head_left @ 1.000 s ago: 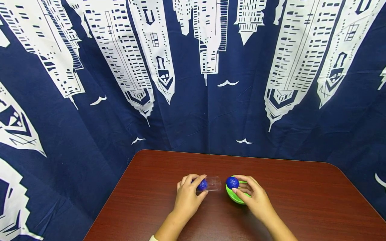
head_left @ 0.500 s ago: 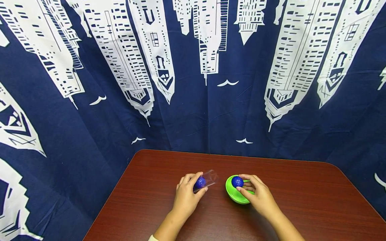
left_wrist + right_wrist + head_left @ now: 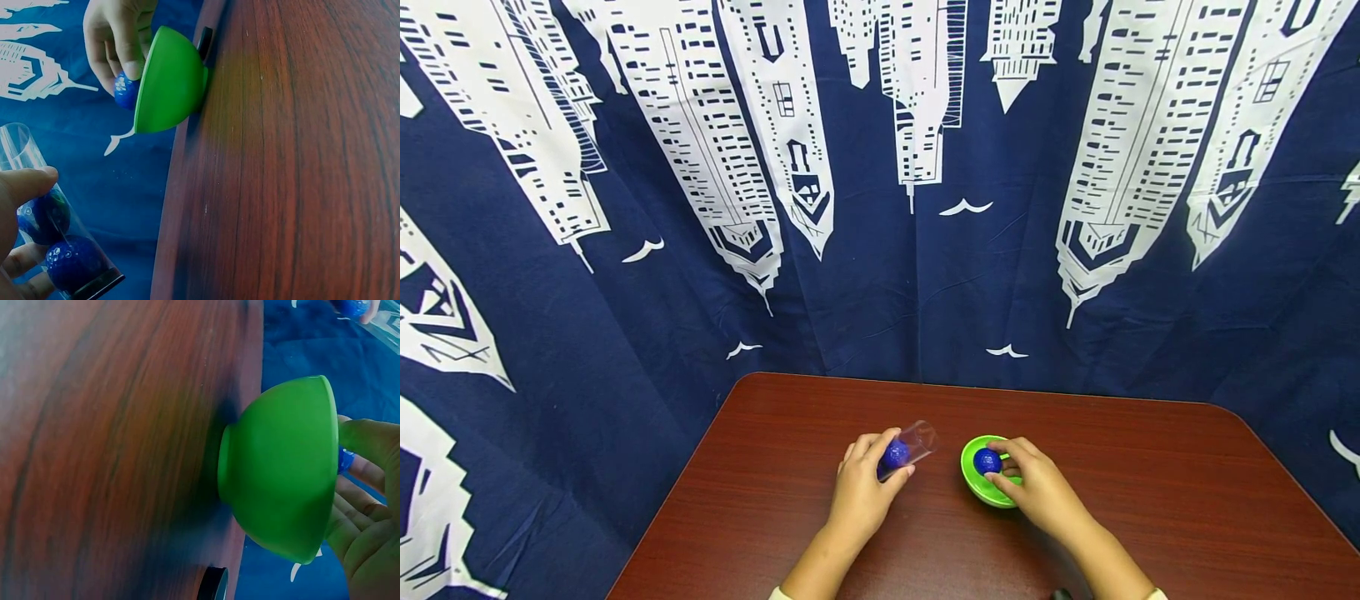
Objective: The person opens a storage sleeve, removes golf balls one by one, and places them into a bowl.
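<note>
head view — right hand point(image 3: 1037, 487) pinches blue ball point(image 3: 987, 461), left hand point(image 3: 860, 492) grips clear tube point(image 3: 918, 442); ball probably hard, slick — best held across its middle.

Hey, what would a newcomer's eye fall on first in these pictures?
Probably the navy fabric backdrop printed with white upside-down skyscrapers, behind the reddish-brown wood-grain table. Next, the bright green round bowl on the table, where the right hand holds a dimpled blue ball at the opening. To its left, the left hand grips a tilted transparent tube with two blue balls inside.
</note>
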Action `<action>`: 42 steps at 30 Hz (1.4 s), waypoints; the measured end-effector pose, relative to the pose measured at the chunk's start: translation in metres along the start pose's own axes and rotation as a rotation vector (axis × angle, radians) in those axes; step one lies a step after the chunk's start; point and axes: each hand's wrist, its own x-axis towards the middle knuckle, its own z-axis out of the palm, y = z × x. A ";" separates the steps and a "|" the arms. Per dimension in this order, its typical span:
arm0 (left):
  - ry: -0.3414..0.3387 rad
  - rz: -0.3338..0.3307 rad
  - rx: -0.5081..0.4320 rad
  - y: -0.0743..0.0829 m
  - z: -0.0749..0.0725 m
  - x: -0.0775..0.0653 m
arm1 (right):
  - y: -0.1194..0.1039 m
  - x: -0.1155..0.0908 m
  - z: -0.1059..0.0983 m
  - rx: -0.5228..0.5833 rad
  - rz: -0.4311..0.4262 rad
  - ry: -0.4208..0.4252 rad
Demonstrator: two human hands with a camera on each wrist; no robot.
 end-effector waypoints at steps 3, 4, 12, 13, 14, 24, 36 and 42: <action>-0.003 -0.003 -0.005 0.000 0.000 0.000 | 0.000 0.002 0.001 -0.065 -0.002 -0.018; -0.004 -0.003 -0.006 0.000 0.000 0.000 | 0.000 0.003 0.002 -0.085 0.004 -0.026; -0.012 -0.008 -0.032 -0.001 0.000 0.000 | -0.003 0.004 0.005 -0.235 0.008 -0.052; -0.016 -0.009 -0.037 -0.001 0.000 0.000 | -0.003 0.005 0.005 -0.250 0.006 -0.053; -0.018 -0.010 -0.040 -0.001 0.000 0.000 | -0.003 0.005 0.006 -0.261 0.006 -0.055; -0.037 -0.018 -0.042 0.000 -0.001 -0.001 | -0.003 0.009 0.007 -0.311 0.028 -0.110; -0.054 -0.022 -0.053 -0.001 -0.001 -0.002 | -0.004 0.010 0.007 -0.346 0.011 -0.119; -0.053 -0.021 -0.051 -0.002 -0.001 -0.002 | -0.003 0.010 0.008 -0.347 0.001 -0.108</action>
